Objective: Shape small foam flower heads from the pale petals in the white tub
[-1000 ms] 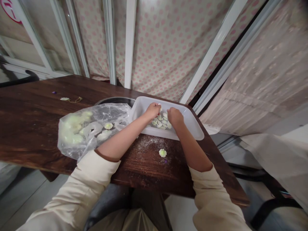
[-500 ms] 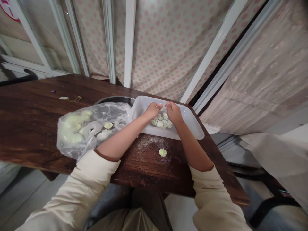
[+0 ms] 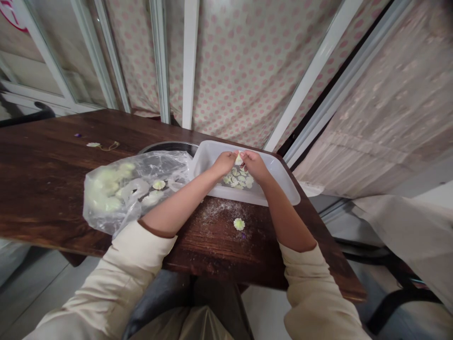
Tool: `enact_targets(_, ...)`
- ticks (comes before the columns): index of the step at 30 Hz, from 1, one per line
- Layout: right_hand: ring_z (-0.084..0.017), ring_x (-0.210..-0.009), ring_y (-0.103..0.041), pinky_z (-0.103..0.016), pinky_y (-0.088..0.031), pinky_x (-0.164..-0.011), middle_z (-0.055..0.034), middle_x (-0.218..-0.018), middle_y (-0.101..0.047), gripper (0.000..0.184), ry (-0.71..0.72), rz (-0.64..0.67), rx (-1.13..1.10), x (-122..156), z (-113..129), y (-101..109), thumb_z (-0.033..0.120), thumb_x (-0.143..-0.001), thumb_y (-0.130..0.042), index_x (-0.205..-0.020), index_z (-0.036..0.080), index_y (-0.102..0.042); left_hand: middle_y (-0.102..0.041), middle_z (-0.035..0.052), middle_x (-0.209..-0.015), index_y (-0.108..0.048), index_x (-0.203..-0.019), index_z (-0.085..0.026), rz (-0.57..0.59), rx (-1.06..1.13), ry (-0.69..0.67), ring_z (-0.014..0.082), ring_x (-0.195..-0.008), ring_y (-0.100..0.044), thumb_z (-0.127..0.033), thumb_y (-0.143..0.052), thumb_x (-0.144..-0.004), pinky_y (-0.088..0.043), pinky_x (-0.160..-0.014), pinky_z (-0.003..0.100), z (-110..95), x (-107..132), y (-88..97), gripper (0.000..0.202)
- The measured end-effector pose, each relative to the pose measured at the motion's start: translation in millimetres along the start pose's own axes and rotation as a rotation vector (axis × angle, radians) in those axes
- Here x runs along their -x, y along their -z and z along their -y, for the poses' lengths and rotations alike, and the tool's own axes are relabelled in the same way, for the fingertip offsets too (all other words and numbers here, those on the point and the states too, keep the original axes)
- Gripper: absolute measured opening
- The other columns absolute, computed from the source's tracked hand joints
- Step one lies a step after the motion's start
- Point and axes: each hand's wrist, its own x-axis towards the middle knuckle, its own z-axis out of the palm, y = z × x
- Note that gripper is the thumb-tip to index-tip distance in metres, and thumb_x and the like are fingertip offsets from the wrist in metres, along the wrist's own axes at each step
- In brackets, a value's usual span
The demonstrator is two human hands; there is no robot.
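Above a white plastic tray, my left hand and my right hand meet, fingers pinched from both sides on a small pale green, flower-like scalloped piece. Below them, several similar pale pieces lie loose in the tray. On the table in front of the tray rests one round scalloped piece, white-edged with a green middle, among scattered white powder. What the pieces are made of I cannot tell.
A clear plastic bag of pale green pieces lies left of the tray on the dark wooden table. Behind it shows a round dark metal rim. Farther left are a pale piece with a string and a purple bit.
My hands have come together; my right hand has moved slightly left. The pale scalloped piece now shows plainly between the fingers of both.
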Motion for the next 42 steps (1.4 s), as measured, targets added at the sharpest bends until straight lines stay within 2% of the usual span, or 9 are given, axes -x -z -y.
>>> enact_targets(7,-0.012,-0.060,-0.045,-0.023,-0.032,-0.059,-0.0008,-0.060,-0.051,0.029,0.001,-0.178,0.493,0.1,-1.2,1.0,0.032,-0.082,-0.035,-0.059,0.018,-0.045,-0.027,-0.0040,-0.045,-0.031,-0.052,-0.018,-0.080,-0.011,0.016,0.0073,-0.043,-0.027,-0.035,-0.039,-0.085,-0.019,-0.047,0.024,-0.7,-1.8,0.3,0.038)
enact_targets(11,-0.012,-0.056,-0.039,-0.024,-0.029,-0.057,0.0002,-0.057,-0.048,0.029,-0.054,-0.221,0.612,2.6,0.5,1.4,0.035,-0.081,-0.038,-0.059,0.018,-0.047,-0.027,-0.0044,-0.046,-0.031,-0.053,-0.018,-0.103,-0.001,0.031,0.0065,-0.043,-0.027,-0.034,-0.043,-0.084,-0.018,-0.047,0.023,-1.7,-1.6,1.2,0.037)
enact_targets(17,-0.013,-0.060,-0.045,-0.023,-0.031,-0.058,-0.0005,-0.063,-0.054,0.026,-0.056,-0.207,0.593,4.2,2.6,-0.3,0.037,-0.083,-0.037,-0.071,0.019,-0.052,-0.030,-0.0045,-0.049,-0.033,-0.058,-0.018,-0.089,0.011,0.063,0.0070,-0.046,-0.030,-0.032,-0.045,-0.083,-0.022,-0.049,0.022,-3.9,-0.1,0.0,0.031)
enact_targets(22,-0.014,-0.063,-0.051,-0.023,-0.036,-0.062,-0.0019,-0.065,-0.056,0.041,-0.058,-0.181,0.494,5.7,3.8,-1.3,0.043,-0.089,-0.022,-0.079,0.019,-0.053,-0.039,-0.0021,-0.058,-0.039,-0.070,-0.018,-0.166,0.020,0.108,0.0095,-0.056,-0.040,-0.035,-0.044,-0.083,-0.030,-0.054,0.022,-8.4,2.8,0.1,0.022)
enact_targets(26,-0.014,-0.064,-0.053,-0.023,-0.037,-0.062,-0.0036,-0.067,-0.058,0.048,-0.061,-0.194,0.463,7.8,6.1,-2.0,0.047,-0.089,-0.016,-0.080,0.019,-0.054,-0.043,0.0003,-0.067,-0.041,-0.076,-0.017,-0.225,0.055,0.158,0.0104,-0.061,-0.042,-0.022,-0.039,-0.082,-0.033,-0.056,0.023,-10.1,2.5,0.9,0.008)
enact_targets(30,-0.015,-0.066,-0.053,-0.024,-0.038,-0.062,-0.0046,-0.069,-0.060,0.052,-0.084,-0.186,0.465,9.0,7.4,-2.0,0.049,-0.089,-0.014,-0.082,0.018,-0.055,-0.042,-0.0010,-0.063,-0.039,-0.074,-0.017,-0.131,0.057,0.144,0.0091,-0.057,-0.041,-0.012,-0.039,-0.077,-0.032,-0.055,0.023,-7.1,0.5,-0.3,0.006)
enact_targets(32,-0.015,-0.065,-0.054,-0.024,-0.038,-0.062,-0.0048,-0.069,-0.060,0.052,-0.086,-0.181,0.467,9.0,7.2,-1.7,0.049,-0.088,-0.015,-0.081,0.018,-0.056,-0.042,-0.0026,-0.061,-0.038,-0.078,-0.017,-0.066,0.044,0.114,0.0085,-0.055,-0.042,-0.014,-0.047,-0.075,-0.032,-0.054,0.022,-4.0,-0.1,-1.0,0.010)
enact_targets(36,-0.015,-0.066,-0.055,-0.025,-0.039,-0.066,-0.0054,-0.067,-0.059,0.052,-0.058,-0.183,0.471,8.2,6.1,-1.1,0.048,-0.089,-0.015,-0.076,0.018,-0.056,-0.043,-0.0056,-0.060,-0.036,-0.085,-0.018,-0.017,-0.028,0.050,0.0068,-0.053,-0.042,-0.016,-0.063,-0.066,-0.032,-0.054,0.020,1.4,-0.3,-0.2,0.034)
enact_targets(42,-0.016,-0.066,-0.055,-0.027,-0.040,-0.067,-0.0053,-0.064,-0.059,0.056,-0.059,-0.198,0.458,7.8,5.9,-1.4,0.050,-0.088,-0.014,-0.077,0.018,-0.058,-0.046,-0.0036,-0.067,-0.037,-0.092,-0.017,-0.017,-0.200,0.067,0.0075,-0.057,-0.045,-0.023,-0.067,-0.065,-0.036,-0.060,0.022,3.7,-0.6,1.0,0.040)
